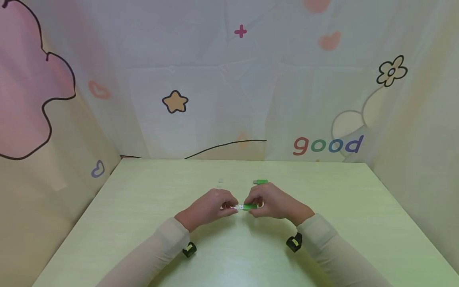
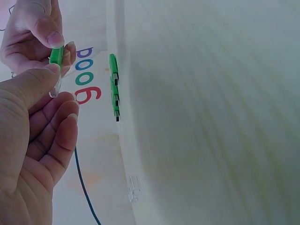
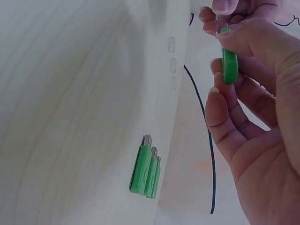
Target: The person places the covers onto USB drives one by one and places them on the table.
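Note:
Between the thumb and fingers of my right hand (image 1: pixel 274 201) is a green USB flash drive (image 3: pixel 229 63), its metal plug (image 1: pixel 241 207) pointing left. My left hand (image 1: pixel 211 205) pinches a small clear plastic cap (image 2: pixel 56 88) by its sides. Cap and plug are lined up end to end, with the cap right at the plug in the head view. Both hands are close together above the table, fingertips nearly meeting. Fingers hide part of the cap and part of the drive's body.
Three more green flash drives (image 3: pixel 140 171) lie side by side on the table (image 1: pixel 143 247), beyond my right hand. Three clear caps (image 3: pixel 171 45) lie in a row beyond my left hand. A printed cloth (image 1: pixel 215 119) walls in the back and sides.

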`<state>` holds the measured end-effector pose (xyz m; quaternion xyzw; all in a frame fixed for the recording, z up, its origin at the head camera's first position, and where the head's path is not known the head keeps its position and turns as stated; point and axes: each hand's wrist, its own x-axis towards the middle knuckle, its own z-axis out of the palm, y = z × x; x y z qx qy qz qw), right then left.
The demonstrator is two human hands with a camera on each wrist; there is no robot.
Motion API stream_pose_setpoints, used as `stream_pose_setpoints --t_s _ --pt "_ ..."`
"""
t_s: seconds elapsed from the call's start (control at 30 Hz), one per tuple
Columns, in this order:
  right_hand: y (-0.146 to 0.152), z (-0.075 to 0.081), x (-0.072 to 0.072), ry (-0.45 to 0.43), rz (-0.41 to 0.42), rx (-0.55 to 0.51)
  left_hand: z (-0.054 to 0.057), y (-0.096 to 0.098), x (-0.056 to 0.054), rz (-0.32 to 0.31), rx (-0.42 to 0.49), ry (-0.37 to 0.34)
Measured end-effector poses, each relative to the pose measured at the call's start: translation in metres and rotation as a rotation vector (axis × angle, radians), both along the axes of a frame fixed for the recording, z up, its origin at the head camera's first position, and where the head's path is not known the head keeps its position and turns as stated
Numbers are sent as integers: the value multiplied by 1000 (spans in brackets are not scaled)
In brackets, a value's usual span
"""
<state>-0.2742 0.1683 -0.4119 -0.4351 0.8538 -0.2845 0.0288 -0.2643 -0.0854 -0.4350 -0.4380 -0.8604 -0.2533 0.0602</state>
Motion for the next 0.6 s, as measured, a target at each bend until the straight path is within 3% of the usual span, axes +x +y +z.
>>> stream_pose_setpoints --t_s 0.6 --pt "0 -1 1 -21 -13 10 -2 2 -1 -20 22 -14"
